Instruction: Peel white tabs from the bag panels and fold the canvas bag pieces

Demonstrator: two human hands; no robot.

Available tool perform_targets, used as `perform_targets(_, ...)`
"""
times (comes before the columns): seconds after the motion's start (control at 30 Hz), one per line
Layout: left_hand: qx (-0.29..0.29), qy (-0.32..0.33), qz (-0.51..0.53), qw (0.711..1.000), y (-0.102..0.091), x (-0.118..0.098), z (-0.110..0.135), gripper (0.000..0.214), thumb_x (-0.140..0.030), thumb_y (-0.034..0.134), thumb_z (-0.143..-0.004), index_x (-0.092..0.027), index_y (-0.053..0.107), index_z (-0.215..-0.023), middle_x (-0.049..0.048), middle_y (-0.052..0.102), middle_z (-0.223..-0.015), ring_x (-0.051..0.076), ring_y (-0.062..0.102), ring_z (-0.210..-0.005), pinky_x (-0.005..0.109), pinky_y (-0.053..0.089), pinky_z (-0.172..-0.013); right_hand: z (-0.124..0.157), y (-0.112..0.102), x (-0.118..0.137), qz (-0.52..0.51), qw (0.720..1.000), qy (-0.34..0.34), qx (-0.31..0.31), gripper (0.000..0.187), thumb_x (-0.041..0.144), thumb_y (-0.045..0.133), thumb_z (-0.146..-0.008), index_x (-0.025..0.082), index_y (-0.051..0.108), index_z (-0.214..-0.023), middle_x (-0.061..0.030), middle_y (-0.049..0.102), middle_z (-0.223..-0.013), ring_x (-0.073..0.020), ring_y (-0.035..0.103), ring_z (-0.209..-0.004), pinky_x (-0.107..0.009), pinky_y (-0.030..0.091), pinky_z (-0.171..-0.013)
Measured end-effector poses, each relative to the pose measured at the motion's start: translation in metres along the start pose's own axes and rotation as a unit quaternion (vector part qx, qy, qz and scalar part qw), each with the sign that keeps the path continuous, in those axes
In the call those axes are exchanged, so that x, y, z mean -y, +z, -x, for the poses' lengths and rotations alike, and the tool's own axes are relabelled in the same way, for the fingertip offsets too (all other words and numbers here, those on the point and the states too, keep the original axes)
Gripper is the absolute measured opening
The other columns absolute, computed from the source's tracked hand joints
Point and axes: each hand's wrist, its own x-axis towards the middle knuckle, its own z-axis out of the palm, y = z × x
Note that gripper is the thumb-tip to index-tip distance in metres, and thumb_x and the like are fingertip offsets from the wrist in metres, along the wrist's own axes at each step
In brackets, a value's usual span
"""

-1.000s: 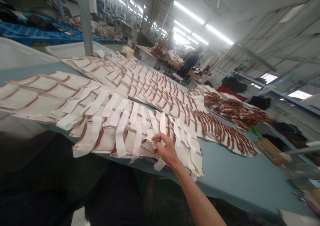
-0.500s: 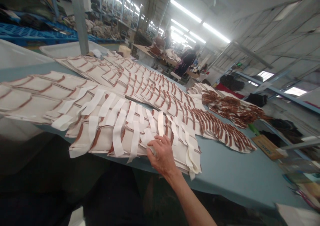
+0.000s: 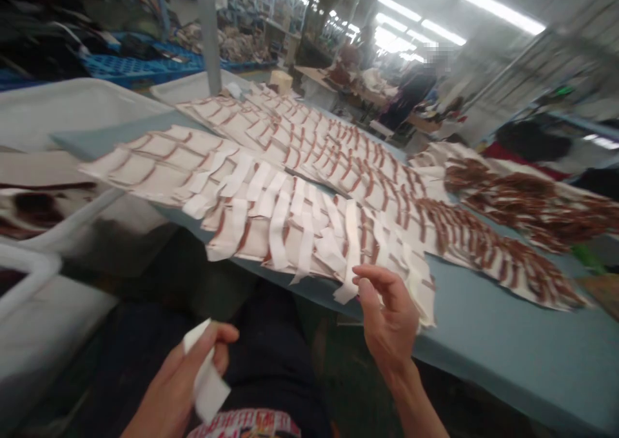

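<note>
The white strip (image 3: 206, 377) is sitting pinched between thumb and fingers of the left hand (image 3: 178, 386), hanging low in front of the near row (image 3: 159, 167) of cream pieces with brown trim, off its front edge and touching none of it; the right hand (image 3: 389, 322) is hovering at that row's front edge, fingers curled, thumb and forefinger tips coming close together just beside the drooping end of one of the laid strips (image 3: 278, 225); whether it is gripping that end I cannot tell, blur is hiding it.

Progress, judging from the lay: laid strips are covering the row's middle and right stretch, some crooked or overhanging the front edge; the row's left stretch is showing only cream and trim, so that part is looking undone; the strip in hand is not placed.

The blue-grey table (image 3: 483, 348) is carrying the row; behind the row, farther rows (image 3: 309, 135) of like pieces are lying with no strips visible; to the row's right a heap (image 3: 522, 196) of brown-trimmed pieces is lying; left of the row white bins (image 3: 72, 109) are standing; well beyond the row a post (image 3: 209, 31) and a person (image 3: 411, 89) are standing.
</note>
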Motion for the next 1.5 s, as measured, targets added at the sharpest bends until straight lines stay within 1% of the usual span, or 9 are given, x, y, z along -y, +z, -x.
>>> perform_targets(0.17,0.021,-0.045,0.143,0.988,0.001,-0.032,-0.007,0.064,-0.067,0.098,-0.053,-0.016,0.073,-0.083,-0.0086,0.039,-0.055,0.006,0.028,-0.048,0.017,0.029,-0.039,0.056,0.058,0.035,-0.084,0.97,-0.133,0.185,0.029,0.018,0.068,-0.091,0.021,0.065,-0.12,-0.0062,0.078,-0.101,-0.0202,0.076,-0.087,-0.032,0.063,-0.079)
perform_targets(0.33,0.027,-0.04,0.175,0.983,-0.001,-0.044,0.004,0.065,-0.063,0.101,-0.047,-0.014,0.073,-0.081,-0.0076,0.046,-0.055,0.007,0.033,-0.048,0.017,0.035,-0.038,0.065,0.092,0.067,-0.125,0.939,-0.246,0.203,0.049,0.018,0.07,-0.088,0.018,0.055,-0.134,-0.0164,0.074,-0.126,-0.0261,0.072,-0.115,-0.04,0.063,-0.095)
perform_targets(0.47,-0.021,-0.029,0.197,0.98,-0.009,-0.041,0.009,0.068,-0.057,0.105,-0.042,-0.013,0.073,-0.083,-0.0002,0.065,-0.073,0.012,0.055,-0.065,0.018,0.052,-0.053,0.051,0.098,0.094,-0.17,0.911,-0.31,0.214,0.038,0.008,0.064,-0.088,0.021,0.06,-0.123,-0.0123,0.074,-0.124,-0.0216,0.069,-0.117,-0.036,0.059,-0.101)
perform_targets(0.6,-0.034,-0.031,0.207,0.977,-0.017,-0.04,0.011,0.073,-0.056,0.106,-0.036,-0.014,0.072,-0.084,0.0008,0.067,-0.077,0.013,0.057,-0.07,0.02,0.053,-0.056,0.046,0.1,0.109,-0.194,0.889,-0.337,0.242,0.026,0.006,0.063,-0.09,0.021,0.065,-0.112,-0.0127,0.073,-0.123,-0.0215,0.067,-0.12,-0.037,0.056,-0.106)
perform_targets(0.9,0.096,-0.033,0.146,0.984,-0.03,-0.033,0.007,0.065,-0.073,0.091,-0.061,-0.018,0.063,-0.082,-0.0085,0.041,-0.055,0.008,0.023,-0.049,0.017,0.026,-0.041,0.053,0.106,0.121,-0.335,0.895,-0.035,0.292,0.011,0.018,0.061,-0.097,0.021,0.065,-0.087,-0.0067,0.075,-0.111,-0.0175,0.07,-0.102,-0.032,0.053,-0.094)
perform_targets(1.03,0.152,-0.027,0.106,0.982,-0.041,-0.027,0.005,0.068,-0.086,0.068,-0.077,-0.018,0.063,-0.082,-0.0086,0.033,-0.057,0.008,0.013,-0.051,0.021,0.012,-0.044,0.055,0.112,0.125,-0.347,0.887,0.122,0.279,0.019,0.029,0.057,-0.1,0.02,0.061,-0.084,0.0,0.068,-0.082,-0.0135,0.063,-0.074,-0.026,0.051,-0.071)
perform_targets(1.13,0.163,0.058,-0.005,0.985,-0.049,-0.017,0.012,0.071,-0.086,0.053,-0.088,-0.017,0.071,-0.09,-0.0061,0.034,-0.059,0.012,0.02,-0.052,0.025,0.02,-0.048,0.05,0.113,0.13,-0.359,0.88,0.192,0.244,0.026,0.039,0.058,-0.098,0.021,0.056,-0.079,0.0043,0.057,-0.067,-0.0118,0.053,-0.061,-0.024,0.045,-0.059)
perform_targets(1.27,0.087,0.165,-0.18,0.966,-0.048,-0.01,0.032,0.063,-0.078,0.049,-0.095,-0.023,0.081,-0.092,0.0034,0.058,-0.066,0.022,0.049,-0.063,0.033,0.041,-0.067,0.041,0.115,0.136,-0.383,0.852,0.245,0.259,0.032,0.048,0.059,-0.097,0.022,0.054,-0.079,0.004,0.057,-0.066,-0.0123,0.053,-0.059,-0.024,0.046,-0.057)
perform_targets(1.5,0.054,0.264,-0.216,0.938,-0.038,0.014,0.041,0.047,-0.066,0.054,-0.099,-0.033,0.086,-0.101,0.0076,0.081,-0.088,0.031,0.072,-0.086,0.034,0.05,-0.083,0.017,0.118,0.147,-0.44,0.84,0.243,0.206,0.032,0.049,0.057,-0.1,0.022,0.055,-0.084,0.0064,0.055,-0.064,-0.0105,0.051,-0.055,-0.022,0.045,-0.053)
